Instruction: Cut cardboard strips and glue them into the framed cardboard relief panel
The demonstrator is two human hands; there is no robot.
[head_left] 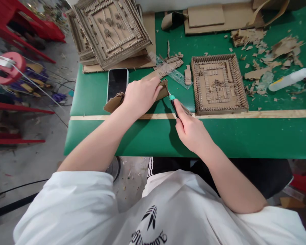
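My left hand [140, 96] lies palm down with closed fingers, pressing a brown cardboard piece [113, 102] onto the green table [219, 136]. My right hand [191, 129] is closed round a craft knife [172, 100] with a teal collar. The knife's tip touches the right edge of the cardboard piece. A finished cardboard relief frame [218, 83] lies just right of the knife.
A phone [117, 82] lies face up behind my left hand. A stack of cardboard frames [109, 30] stands at the back left, a clear ruler [174, 73] in the middle, cardboard scraps [275, 54] and a white glue bottle [292, 78] at the right. Red furniture [28, 30] stands left of the table.
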